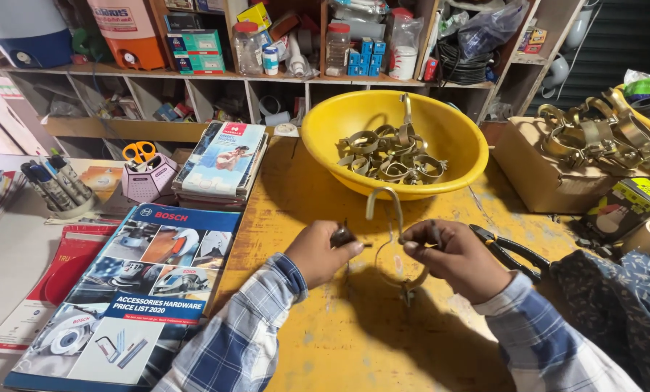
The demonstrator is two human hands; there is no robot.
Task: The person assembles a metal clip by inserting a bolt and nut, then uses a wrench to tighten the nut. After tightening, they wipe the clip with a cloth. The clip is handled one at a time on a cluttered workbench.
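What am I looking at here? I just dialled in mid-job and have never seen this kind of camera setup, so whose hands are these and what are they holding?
There is one picture, taken by a camera worn on a person's head and looking down at their own two hands over a yellow table. No machine is involved. The left hand pinches a small dark piece, too small to tell what it is. The right hand holds a bent metal clamp, a curved band with a hook-shaped top. Behind the hands stands a yellow bowl full of similar clamps, and more are piled on a cardboard box on the right. Black pliers lie beside the right hand. On the left lie tool catalogues, a pen holder and orange-handled scissors. Shelves fill the background.
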